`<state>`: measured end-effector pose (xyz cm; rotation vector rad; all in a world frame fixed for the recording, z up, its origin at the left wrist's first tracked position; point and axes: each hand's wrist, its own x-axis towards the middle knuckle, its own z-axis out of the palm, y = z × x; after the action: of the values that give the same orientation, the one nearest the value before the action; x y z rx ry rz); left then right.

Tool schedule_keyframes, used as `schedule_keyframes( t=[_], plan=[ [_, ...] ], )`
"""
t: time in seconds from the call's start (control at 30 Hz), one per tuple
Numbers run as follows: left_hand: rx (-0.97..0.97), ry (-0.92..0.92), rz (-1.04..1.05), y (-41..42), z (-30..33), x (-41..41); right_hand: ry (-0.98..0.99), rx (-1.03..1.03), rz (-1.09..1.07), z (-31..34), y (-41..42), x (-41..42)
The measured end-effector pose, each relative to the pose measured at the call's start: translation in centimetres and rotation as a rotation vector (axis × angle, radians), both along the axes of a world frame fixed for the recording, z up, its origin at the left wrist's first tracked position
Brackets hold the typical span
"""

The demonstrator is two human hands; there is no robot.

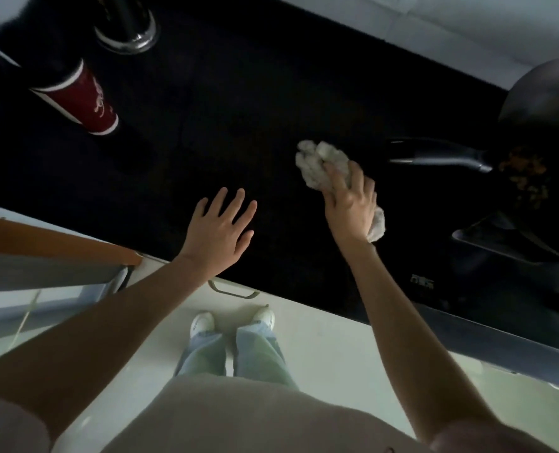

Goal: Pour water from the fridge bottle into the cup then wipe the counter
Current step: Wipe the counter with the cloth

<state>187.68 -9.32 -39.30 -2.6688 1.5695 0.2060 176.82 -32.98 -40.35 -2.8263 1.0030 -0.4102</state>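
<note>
Right hand (348, 204) pinched a crumpled cloth (320, 165) against the dark tabletop (222, 125); left hand (221, 230) lay flat, grip spread. Red cup (82, 99) stood far left, well apart.

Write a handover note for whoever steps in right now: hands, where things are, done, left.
Left hand: open, flat on the dark counter near its front edge.
Right hand: grips a crumpled cloth, pressed on the counter beside the pan handle.
Red cup: far left, upright. Whether it holds water cannot be seen. A dark bottle-like base stands behind it; unclear if it is the fridge bottle.
Done: apparently the pour. Left: wiping, under way.
</note>
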Motion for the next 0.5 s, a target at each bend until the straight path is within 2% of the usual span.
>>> schedule_keyframes(
  t=[0.13, 0.23, 0.3, 0.43, 0.5],
  plan=[
    [0.017, 0.010, -0.011, 0.0, -0.2, 0.2, -0.019, 0.019, 0.067, 0.0, -2.7, 1.9],
    [-0.016, -0.003, -0.009, 0.1, -0.4, 0.1, 0.063, 0.103, -0.006, 0.3, -8.5, 7.1],
    [-0.037, -0.016, -0.010, 0.1, -0.3, 0.1, 0.135, 0.010, -0.090, 0.8, -10.5, 9.6],
    [-0.033, -0.015, -0.006, -0.1, 0.1, 0.1, 0.147, 0.016, -0.147, 1.4, -9.1, 10.5],
    [-0.011, 0.010, 0.005, -0.1, 0.2, 0.1, 0.092, 0.026, -0.095, 1.1, -6.2, 8.9]
  ],
)
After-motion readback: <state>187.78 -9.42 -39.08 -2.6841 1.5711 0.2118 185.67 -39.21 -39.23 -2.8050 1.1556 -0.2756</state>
